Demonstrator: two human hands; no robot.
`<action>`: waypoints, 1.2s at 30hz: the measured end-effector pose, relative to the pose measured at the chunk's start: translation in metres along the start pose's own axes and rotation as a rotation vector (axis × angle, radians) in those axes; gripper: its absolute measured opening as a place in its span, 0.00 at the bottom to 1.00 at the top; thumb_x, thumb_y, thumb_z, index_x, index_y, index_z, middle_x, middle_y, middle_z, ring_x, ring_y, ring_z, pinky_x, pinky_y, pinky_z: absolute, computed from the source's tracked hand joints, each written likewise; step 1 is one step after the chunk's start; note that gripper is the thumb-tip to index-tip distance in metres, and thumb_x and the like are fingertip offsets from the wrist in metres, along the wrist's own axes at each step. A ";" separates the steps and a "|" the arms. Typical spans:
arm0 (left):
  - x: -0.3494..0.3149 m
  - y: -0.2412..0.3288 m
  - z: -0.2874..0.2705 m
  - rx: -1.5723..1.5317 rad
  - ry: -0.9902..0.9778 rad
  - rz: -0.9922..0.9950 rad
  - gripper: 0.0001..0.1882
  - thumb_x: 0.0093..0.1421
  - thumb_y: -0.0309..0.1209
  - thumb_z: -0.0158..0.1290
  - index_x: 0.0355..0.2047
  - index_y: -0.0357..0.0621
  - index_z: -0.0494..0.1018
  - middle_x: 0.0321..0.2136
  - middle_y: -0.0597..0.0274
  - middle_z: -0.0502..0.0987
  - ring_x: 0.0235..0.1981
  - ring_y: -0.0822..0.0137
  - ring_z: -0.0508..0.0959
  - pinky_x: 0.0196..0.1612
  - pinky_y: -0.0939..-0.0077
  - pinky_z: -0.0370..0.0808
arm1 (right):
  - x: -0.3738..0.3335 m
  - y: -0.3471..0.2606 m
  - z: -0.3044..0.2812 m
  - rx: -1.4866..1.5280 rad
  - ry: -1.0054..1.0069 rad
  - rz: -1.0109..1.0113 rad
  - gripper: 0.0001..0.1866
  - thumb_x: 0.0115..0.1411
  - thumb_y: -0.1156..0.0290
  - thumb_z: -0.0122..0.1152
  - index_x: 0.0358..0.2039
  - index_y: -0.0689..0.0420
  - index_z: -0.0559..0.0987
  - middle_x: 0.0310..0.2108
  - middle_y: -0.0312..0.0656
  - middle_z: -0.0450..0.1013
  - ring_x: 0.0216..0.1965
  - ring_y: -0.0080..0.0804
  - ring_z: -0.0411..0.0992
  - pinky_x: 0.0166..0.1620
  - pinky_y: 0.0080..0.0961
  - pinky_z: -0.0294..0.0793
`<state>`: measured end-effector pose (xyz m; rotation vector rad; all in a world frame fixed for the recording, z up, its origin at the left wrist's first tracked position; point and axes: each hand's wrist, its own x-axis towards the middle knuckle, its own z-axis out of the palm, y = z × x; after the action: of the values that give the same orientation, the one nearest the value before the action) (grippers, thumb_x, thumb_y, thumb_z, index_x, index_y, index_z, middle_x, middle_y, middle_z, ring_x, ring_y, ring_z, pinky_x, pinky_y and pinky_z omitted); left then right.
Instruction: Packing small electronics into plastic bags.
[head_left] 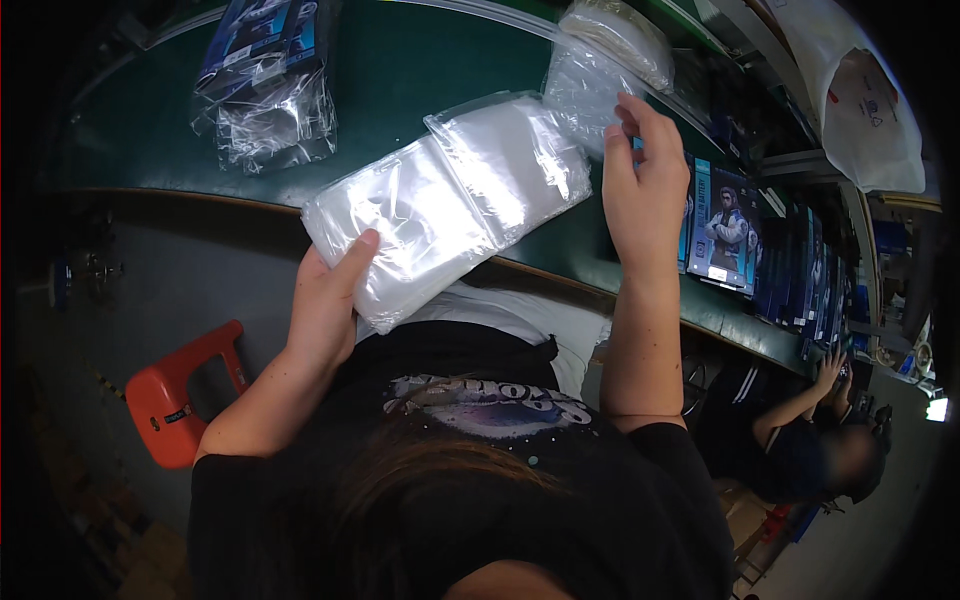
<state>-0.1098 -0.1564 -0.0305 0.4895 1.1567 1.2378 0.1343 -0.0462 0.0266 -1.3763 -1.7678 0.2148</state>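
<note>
A thick stack of clear plastic bags [430,205] lies tilted across the near edge of the green table [395,75]. Its near left end is gripped by my left hand [325,305], the thumb on top and the fingers hidden beneath. To the right of the stack my right hand [648,195] is raised over the table, fingers loosely curled and apart from the thumb, with nothing visible between them. Just beyond its fingertips lie more clear plastic bags [590,90], beside a rounded, plastic-wrapped bundle [620,35].
Dark blue boxes partly covered in plastic [265,90] lie at the table's far left. A row of upright printed boxes [725,225] runs along the right. A white plastic bag [870,120] hangs upper right. An orange stool [170,400] stands left; another person [800,430] works at right.
</note>
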 end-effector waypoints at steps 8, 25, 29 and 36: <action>-0.002 0.004 0.004 -0.047 -0.022 -0.043 0.21 0.63 0.31 0.49 0.53 0.32 0.63 0.47 0.54 0.72 0.45 0.67 0.74 0.49 0.73 0.71 | -0.028 0.019 0.041 -0.292 -0.036 0.028 0.06 0.51 0.69 0.63 0.28 0.55 0.83 0.34 0.39 0.72 0.39 0.39 0.66 0.44 0.35 0.62; -0.005 0.009 0.008 -0.072 -0.016 -0.111 0.23 0.63 0.31 0.49 0.55 0.33 0.61 0.49 0.53 0.71 0.47 0.65 0.74 0.49 0.72 0.71 | -0.030 0.012 0.042 -0.360 -0.081 -0.054 0.09 0.50 0.70 0.63 0.33 0.54 0.82 0.39 0.41 0.71 0.46 0.42 0.64 0.49 0.38 0.59; -0.006 0.009 0.009 -0.070 -0.020 -0.123 0.23 0.63 0.32 0.49 0.55 0.33 0.60 0.48 0.53 0.71 0.47 0.65 0.74 0.50 0.71 0.71 | -0.031 0.012 0.043 -0.408 -0.101 -0.018 0.07 0.48 0.70 0.63 0.29 0.57 0.80 0.37 0.38 0.72 0.44 0.41 0.65 0.48 0.37 0.60; -0.011 0.013 0.013 -0.077 -0.029 -0.122 0.25 0.64 0.36 0.47 0.56 0.33 0.59 0.49 0.53 0.70 0.48 0.64 0.74 0.49 0.70 0.72 | -0.039 -0.029 0.032 -0.176 0.142 -0.275 0.04 0.45 0.75 0.62 0.25 0.58 0.76 0.36 0.43 0.68 0.41 0.41 0.64 0.44 0.39 0.59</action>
<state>-0.1036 -0.1588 -0.0099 0.3725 1.0945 1.1618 0.0919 -0.0791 0.0048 -1.2176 -1.8652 -0.1872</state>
